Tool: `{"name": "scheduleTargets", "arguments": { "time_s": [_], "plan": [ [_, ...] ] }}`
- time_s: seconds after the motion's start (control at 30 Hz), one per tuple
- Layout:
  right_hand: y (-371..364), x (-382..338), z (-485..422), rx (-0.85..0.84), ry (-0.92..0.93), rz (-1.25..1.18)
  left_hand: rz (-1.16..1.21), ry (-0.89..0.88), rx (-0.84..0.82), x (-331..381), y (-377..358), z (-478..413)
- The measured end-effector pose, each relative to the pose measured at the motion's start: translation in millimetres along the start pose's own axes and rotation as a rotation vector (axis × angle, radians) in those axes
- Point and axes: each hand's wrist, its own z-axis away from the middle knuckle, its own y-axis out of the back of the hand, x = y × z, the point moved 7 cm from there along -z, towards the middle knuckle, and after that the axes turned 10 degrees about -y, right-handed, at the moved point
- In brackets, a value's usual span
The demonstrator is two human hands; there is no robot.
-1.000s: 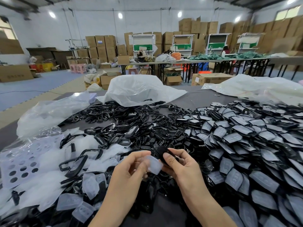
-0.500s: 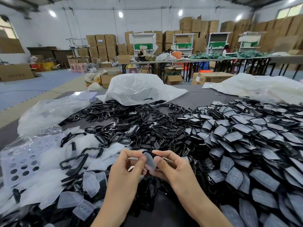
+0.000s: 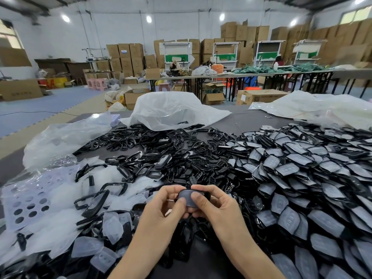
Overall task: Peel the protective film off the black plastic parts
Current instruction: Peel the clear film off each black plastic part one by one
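Note:
A small black plastic part [image 3: 186, 196] with a greyish film on its face sits between both hands near the table's front middle. My left hand [image 3: 168, 206] pinches its left edge with thumb and fingers. My right hand [image 3: 212, 204] holds it from the right, thumb pressed on the film face. A big heap of film-covered black parts [image 3: 302, 178] lies to the right. Peeled black frames [image 3: 153, 146] are spread across the middle and back. Loose translucent film pieces [image 3: 112, 226] lie at the front left.
A white plastic bag [image 3: 171, 111] stands at the back of the table, another bag [image 3: 64, 137] at the left, a third sheet [image 3: 314, 107] at the back right. A perforated lilac sheet [image 3: 30, 198] lies at the far left. Cardboard boxes and tables fill the hall behind.
The loose film piece my left hand held a second ago is gone from my fingers. Both hands have closed in together on a film-covered part.

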Motion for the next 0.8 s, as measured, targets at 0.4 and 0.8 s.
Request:
{"name": "scheduleTargets", "arguments": {
  "time_s": [0.4, 0.8],
  "plan": [
    [-2.0, 2.2, -0.9, -0.081, -0.025, 0.027, 0.104, 0.042, 0.065, -0.9, -0.4, 4.4],
    [-2.4, 16.7, -7.4, -0.097, -0.152, -0.132, -0.131, -0.119, 0.046, 9.6, -1.6, 4.9]
  ]
}}
